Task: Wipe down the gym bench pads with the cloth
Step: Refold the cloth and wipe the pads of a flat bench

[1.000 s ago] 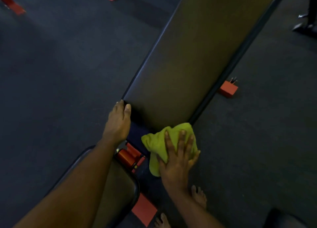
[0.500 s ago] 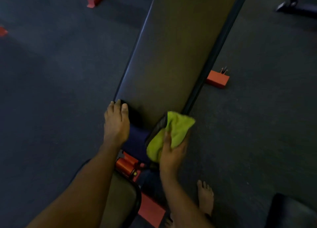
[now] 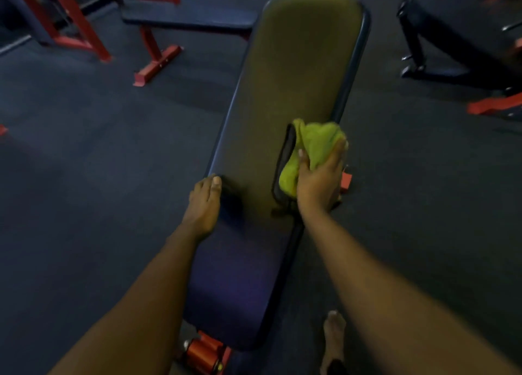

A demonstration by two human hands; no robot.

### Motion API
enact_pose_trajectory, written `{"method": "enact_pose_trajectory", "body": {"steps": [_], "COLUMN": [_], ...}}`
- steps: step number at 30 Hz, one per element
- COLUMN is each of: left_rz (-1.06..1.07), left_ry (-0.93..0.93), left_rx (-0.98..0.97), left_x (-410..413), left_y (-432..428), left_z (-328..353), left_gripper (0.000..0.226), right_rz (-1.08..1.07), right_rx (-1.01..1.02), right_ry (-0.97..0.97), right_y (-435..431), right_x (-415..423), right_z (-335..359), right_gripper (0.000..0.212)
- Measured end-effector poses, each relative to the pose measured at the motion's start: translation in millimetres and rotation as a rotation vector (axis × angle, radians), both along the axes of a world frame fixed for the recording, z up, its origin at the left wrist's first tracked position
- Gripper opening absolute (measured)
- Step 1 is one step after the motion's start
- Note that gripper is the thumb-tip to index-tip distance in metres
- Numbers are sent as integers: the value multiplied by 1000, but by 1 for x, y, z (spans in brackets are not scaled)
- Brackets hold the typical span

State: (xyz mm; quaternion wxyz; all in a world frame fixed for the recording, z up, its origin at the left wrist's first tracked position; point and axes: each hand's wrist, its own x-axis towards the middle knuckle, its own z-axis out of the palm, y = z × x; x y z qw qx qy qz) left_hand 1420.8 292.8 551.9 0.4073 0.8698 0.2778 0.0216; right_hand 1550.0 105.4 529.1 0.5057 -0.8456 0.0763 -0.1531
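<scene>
Long dark padded bench pad point(image 3: 282, 92): axis runs ahead | right hand point(image 3: 319, 182) clutches yellow-green cloth point(image 3: 319, 143), right edge | left hand point(image 3: 203, 202) flat, left edge

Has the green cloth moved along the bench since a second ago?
Yes. The cloth in the right hand went from the near end of the bench pad up its right edge, now beside the red foot.

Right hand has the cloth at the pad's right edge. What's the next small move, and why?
Probably slide the right hand with the cloth along the right edge of the pad toward its far end. The cloth is bunched about midway up that edge, the stretch beyond it lies ahead, and the left hand rests on the left edge, seemingly steadying the pad.
</scene>
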Motion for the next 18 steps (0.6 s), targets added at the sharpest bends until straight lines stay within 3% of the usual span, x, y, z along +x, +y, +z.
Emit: {"method": "enact_pose_trajectory", "body": {"steps": [5,10,13,15,18], "left_rz": [60,90,82,77,93], "left_ry": [-61,-185,-225,-225,-216], "left_rx": [97,115,81,67,59], "left_x": [67,128,164,187,215], "left_y": [4,8,11,13,13], "left_z": [12,29,45,55,66], "left_gripper": [55,55,58,60,62], "right_rz": [52,-50,-71,-81,-43], "right_rx": [34,-2,-30,-59,-133], "right_ry": [25,-86,-28,-45,-129], "right_y": [5,6,3,4,4], "right_x": [-94,57,146,152,93], "right_z": [-52,20,81,84,48], "right_gripper": [82,73,75,76,71]}}
